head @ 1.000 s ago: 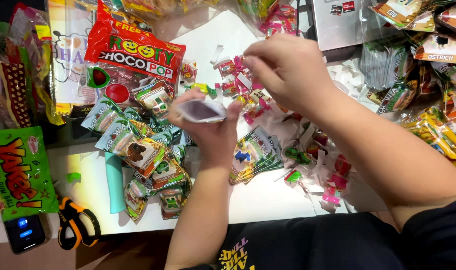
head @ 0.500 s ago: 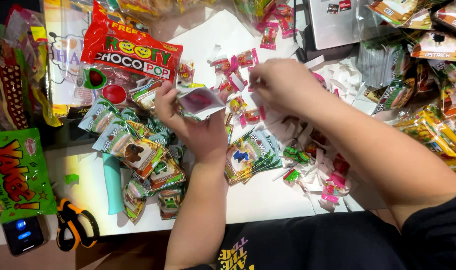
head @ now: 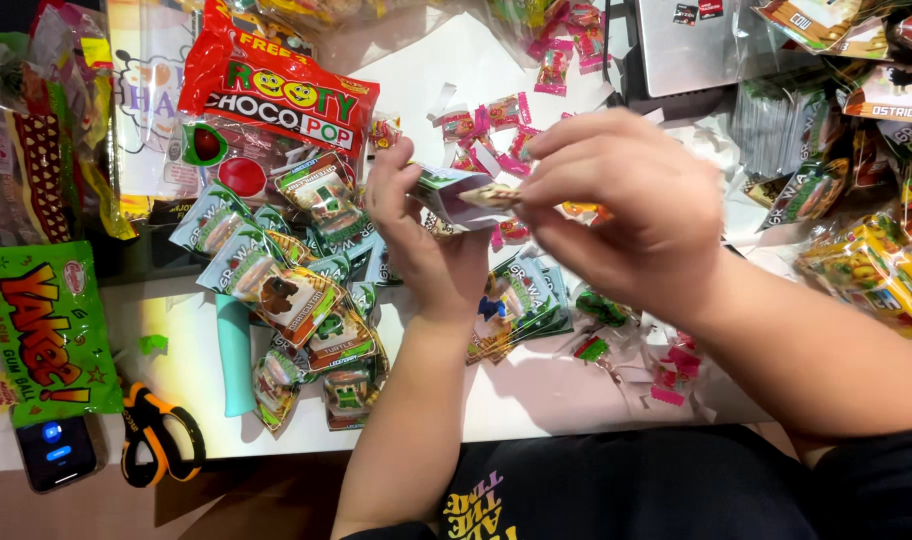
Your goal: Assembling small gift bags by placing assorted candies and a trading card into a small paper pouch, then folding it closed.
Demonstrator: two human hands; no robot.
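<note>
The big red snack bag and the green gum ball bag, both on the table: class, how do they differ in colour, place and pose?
The red snack bag is red with a row of yellow smiley faces; the green gum ball bag is green with orange lettering. The red snack bag lies at the far side above the small packets, tilted; the green gum ball bag sits at the near left edge by the scissors. Neither hand touches either bag.

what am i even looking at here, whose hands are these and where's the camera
There is no machine here: a person wears a camera on the head, so you look down at their own two bare hands over a white table. The left hand holds a small open packet. The right hand pinches a small piece at the packet's mouth. Around them lie many little snack sachets, a big red candy bag, a green gum bag, orange-handled scissors and a phone.
</note>
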